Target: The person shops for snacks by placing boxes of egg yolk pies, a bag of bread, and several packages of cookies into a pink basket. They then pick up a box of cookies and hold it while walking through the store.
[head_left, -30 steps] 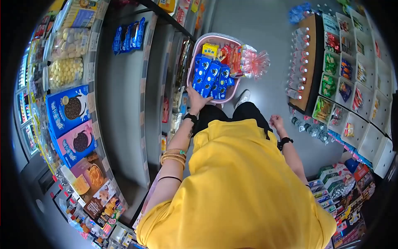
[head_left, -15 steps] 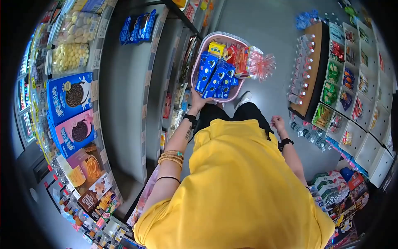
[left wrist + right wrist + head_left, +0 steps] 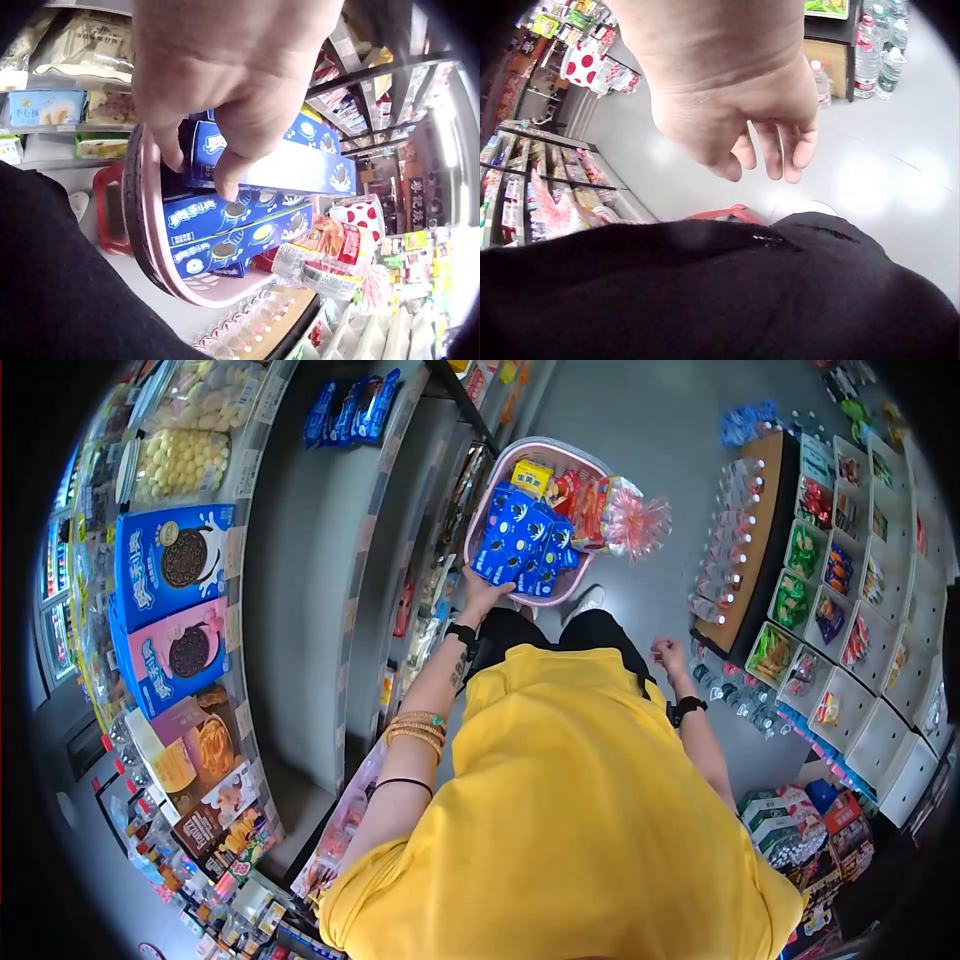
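Inside pink basket [image 3: 570,456], over other blue boxes [image 3: 244,244], held blue box [image 3: 281,166], long axis pointing away from wearer, near end pinched by left hand [image 3: 232,75], part finger-covered, underside hidden, right hand [image 3: 739,109] empty, fingers loosely curled.

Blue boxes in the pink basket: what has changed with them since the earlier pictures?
The box at the left hand appears turned, showing more of its blue face and covering the gap beside it. The basket and the loosely hanging right hand look unchanged.
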`<control>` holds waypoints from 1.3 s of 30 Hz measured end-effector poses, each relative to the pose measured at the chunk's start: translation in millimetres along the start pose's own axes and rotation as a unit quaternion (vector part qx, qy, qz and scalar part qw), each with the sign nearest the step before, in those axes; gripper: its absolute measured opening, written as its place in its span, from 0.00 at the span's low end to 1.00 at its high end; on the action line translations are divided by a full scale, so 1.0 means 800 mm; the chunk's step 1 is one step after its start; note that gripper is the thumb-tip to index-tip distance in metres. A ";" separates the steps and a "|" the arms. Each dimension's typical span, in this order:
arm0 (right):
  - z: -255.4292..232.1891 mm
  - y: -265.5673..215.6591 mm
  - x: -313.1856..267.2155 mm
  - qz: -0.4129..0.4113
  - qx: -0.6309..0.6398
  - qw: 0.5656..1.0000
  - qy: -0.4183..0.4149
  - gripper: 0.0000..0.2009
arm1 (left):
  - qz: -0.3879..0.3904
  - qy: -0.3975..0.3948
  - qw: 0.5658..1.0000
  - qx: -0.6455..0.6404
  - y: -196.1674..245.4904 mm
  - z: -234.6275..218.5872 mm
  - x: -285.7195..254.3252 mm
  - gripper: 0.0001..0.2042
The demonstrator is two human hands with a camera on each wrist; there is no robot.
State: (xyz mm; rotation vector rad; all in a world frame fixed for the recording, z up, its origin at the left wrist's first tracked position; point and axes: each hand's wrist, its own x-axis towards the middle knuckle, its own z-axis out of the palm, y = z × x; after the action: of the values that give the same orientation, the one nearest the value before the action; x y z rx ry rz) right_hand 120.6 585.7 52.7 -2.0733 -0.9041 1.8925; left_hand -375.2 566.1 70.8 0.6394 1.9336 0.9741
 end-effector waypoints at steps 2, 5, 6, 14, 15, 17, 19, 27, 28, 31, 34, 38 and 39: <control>0.000 -0.043 -0.005 -0.037 0.007 0.999 -0.016 0.11 | 0.000 0.000 1.000 -0.009 -0.011 -0.001 0.003 0.49; 0.012 -0.165 -0.053 -0.140 0.013 0.989 -0.057 0.13 | -0.016 -0.006 1.000 0.005 -0.003 -0.003 0.005 0.49; 0.019 -0.215 -0.079 -0.176 0.004 0.982 -0.074 0.14 | -0.026 -0.008 1.000 0.015 0.000 -0.005 0.003 0.49; 0.094 -0.492 -0.378 -0.570 0.137 0.683 -0.437 0.14 | -0.018 0.000 1.000 0.016 -0.056 0.003 0.027 0.52; 0.103 -0.494 -0.409 -0.570 0.199 0.634 -0.482 0.12 | -0.021 0.008 0.999 0.026 -0.046 0.003 0.021 0.52; 0.114 -0.509 -0.455 -0.578 0.269 0.538 -0.551 0.10 | -0.014 0.013 0.999 0.034 -0.039 0.004 0.017 0.53; 0.123 -0.521 -0.484 -0.584 0.278 0.492 -0.583 0.07 | 0.006 0.006 1.000 0.030 -0.042 0.001 0.017 0.53; 0.122 -0.511 -0.514 -0.543 0.250 0.500 -0.626 0.04 | -0.040 -0.028 0.999 -0.009 -0.020 -0.008 0.000 0.59; 0.122 -0.512 -0.516 -0.541 0.247 0.502 -0.629 0.04 | -0.040 -0.035 0.999 -0.008 -0.029 -0.007 0.005 0.59; 0.121 -0.514 -0.518 -0.544 0.236 0.501 -0.630 0.04 | -0.006 -0.002 0.994 0.108 -0.035 -0.007 0.008 0.60; 0.120 -0.511 -0.527 -0.540 0.240 0.518 -0.618 0.05 | -0.070 0.020 0.979 0.191 0.019 -0.009 -0.016 0.60; 0.130 -0.525 -0.505 -0.613 0.216 0.420 -0.633 0.06 | -0.011 0.002 0.992 0.129 -0.041 -0.006 0.007 0.59; 0.134 -0.528 -0.503 -0.623 0.214 0.401 -0.636 0.06 | -0.010 -0.004 0.993 0.113 -0.038 -0.007 0.006 0.59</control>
State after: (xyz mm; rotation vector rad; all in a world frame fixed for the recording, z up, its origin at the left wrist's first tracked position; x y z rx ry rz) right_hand -109.1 673.4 592.6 0.8549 -1.2263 1.7949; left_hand -384.6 549.9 45.5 0.7487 2.0577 0.7437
